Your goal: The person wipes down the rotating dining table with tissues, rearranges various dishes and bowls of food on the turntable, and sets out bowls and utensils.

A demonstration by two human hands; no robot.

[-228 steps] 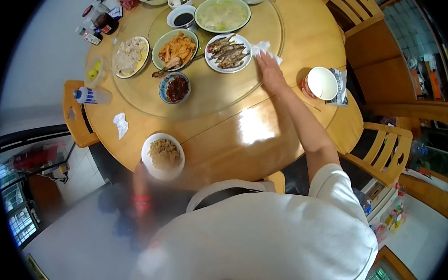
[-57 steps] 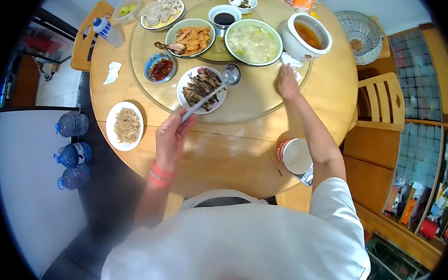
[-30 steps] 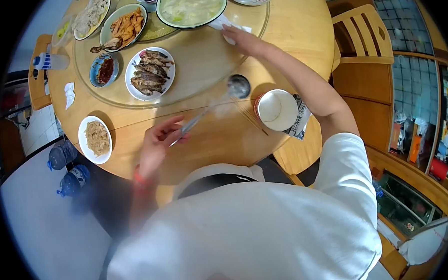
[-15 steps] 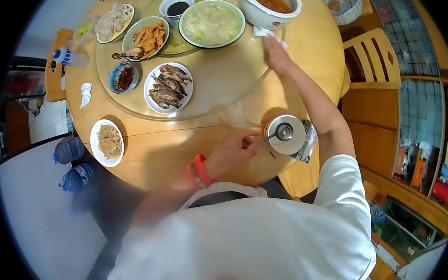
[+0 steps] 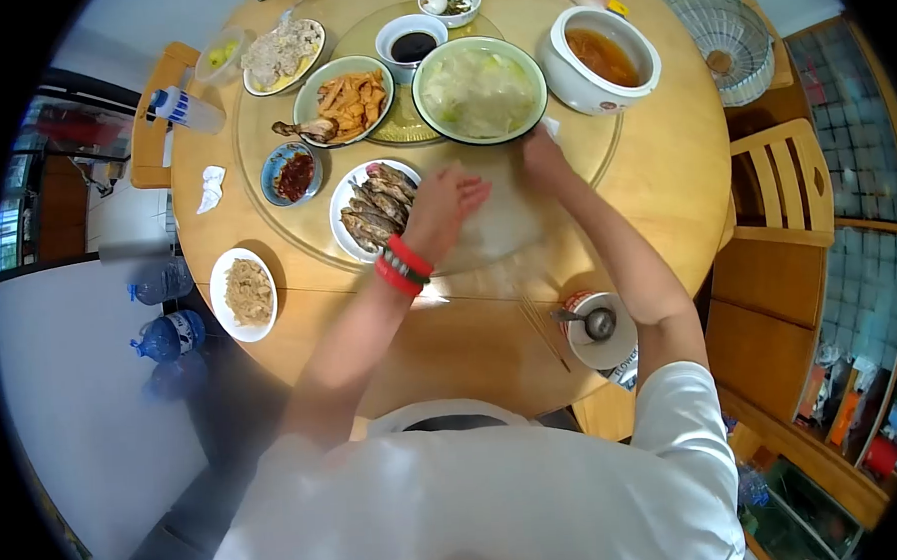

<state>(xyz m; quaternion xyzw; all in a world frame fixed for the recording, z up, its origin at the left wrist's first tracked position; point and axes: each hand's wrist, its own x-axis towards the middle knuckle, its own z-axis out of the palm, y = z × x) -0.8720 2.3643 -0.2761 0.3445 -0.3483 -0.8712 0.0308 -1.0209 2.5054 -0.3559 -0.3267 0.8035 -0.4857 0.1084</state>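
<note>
My left hand [image 5: 448, 208], with red bands at the wrist, reaches over the glass turntable [image 5: 507, 239] beside the plate of fish [image 5: 375, 211]; its fingers are apart and nothing is in them. Just below the green-rimmed soup bowl [image 5: 480, 90] is my right hand [image 5: 541, 158], near a white tissue [image 5: 551, 126]. Its fingers are blurred and partly hidden, so its grip is unclear. A metal ladle [image 5: 600, 322] rests in the paper tub [image 5: 612, 349] at the table's right front.
Around the turntable are a lidless white pot [image 5: 599, 60], a bowl of orange food with a drumstick [image 5: 346, 99], dark sauce [image 5: 413, 46] and red sauce [image 5: 292, 174]. A noodle plate [image 5: 247, 295] sits front left. Chopsticks [image 5: 544, 334] lie beside the tub. A chair [image 5: 780, 183] stands right.
My left hand has let go of the ladle, now in the tub, and moved up over the turntable. My right hand has shifted from the pot's tissue toward the soup bowl.
</note>
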